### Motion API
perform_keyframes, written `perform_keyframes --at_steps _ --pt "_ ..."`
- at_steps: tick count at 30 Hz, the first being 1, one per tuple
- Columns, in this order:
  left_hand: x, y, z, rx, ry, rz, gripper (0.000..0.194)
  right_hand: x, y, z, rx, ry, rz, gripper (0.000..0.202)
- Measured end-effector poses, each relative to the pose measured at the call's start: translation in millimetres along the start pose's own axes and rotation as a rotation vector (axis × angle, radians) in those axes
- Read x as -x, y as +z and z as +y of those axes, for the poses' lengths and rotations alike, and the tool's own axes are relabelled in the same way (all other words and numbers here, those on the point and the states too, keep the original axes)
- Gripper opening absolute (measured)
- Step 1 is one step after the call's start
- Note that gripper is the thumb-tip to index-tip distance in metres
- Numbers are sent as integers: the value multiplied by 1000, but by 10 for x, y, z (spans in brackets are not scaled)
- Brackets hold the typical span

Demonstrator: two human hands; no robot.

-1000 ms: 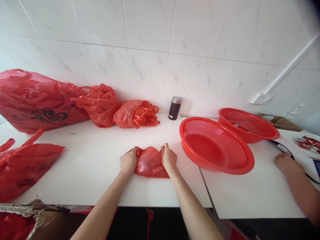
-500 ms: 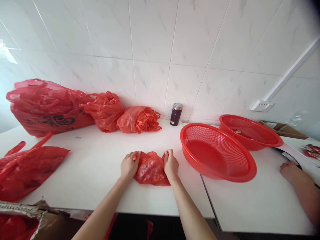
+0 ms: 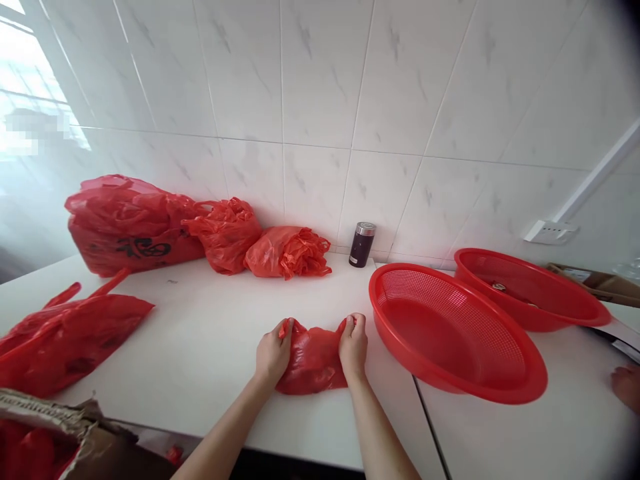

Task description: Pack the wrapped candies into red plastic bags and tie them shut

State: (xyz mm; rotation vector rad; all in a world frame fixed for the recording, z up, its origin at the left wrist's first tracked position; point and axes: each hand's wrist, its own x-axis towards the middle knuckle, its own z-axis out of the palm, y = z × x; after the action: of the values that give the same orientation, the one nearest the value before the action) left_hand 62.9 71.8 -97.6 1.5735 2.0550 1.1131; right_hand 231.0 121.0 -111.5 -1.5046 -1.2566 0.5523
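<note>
A small red plastic bag (image 3: 316, 363) with something inside rests on the white table (image 3: 200, 373) in front of me. My left hand (image 3: 273, 350) is closed on the bag's upper left corner, thumb and fingers pinching the plastic. On the other side, my right hand (image 3: 353, 343) pinches the upper right corner. Between the hands the bag's top edge sags a little. What lies inside the bag cannot be made out.
Red bags (image 3: 135, 233) line the wall, with another (image 3: 85, 333) at left. A dark bottle (image 3: 361, 248), a red colander (image 3: 450, 333) and a red basin (image 3: 540, 287) stand rightward. An open carton (image 3: 105, 447) is front left. Another person's hand (image 3: 627, 385) shows far right.
The view has shifted, so things sit further right and lower. The bag's upper corners are now pulled up, with its top edge dipping between them. The other person's hand shows less.
</note>
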Motion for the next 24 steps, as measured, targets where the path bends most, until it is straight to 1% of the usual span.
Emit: perform_keyframes --at_steps 5,10,13,16,18,20,22,24 --pt "1 -169 -200 -20 -95 39 36 1 13 11 2 33 22 20" --pt "4 -378 -336 67 -158 84 44 13 6 29 -37 49 17 18" --pt "69 -486 -371 179 -189 95 48 10 5 43 -72 68 6 18" --pt "157 -583 -389 282 -219 81 53 9 -1 56 -111 77 -19 17" --pt "171 -669 -387 302 -226 61 51 9 -11 62 -146 70 -34 18" --pt "117 -773 -347 273 -218 60 42 11 -23 62 -195 48 -63 20" --pt "6 -855 -238 208 -174 110 31 18 -34 55 -249 12 -113 23" --pt "-121 -860 -57 129 -73 160 30 28 -44 43 -298 -31 -165 27"
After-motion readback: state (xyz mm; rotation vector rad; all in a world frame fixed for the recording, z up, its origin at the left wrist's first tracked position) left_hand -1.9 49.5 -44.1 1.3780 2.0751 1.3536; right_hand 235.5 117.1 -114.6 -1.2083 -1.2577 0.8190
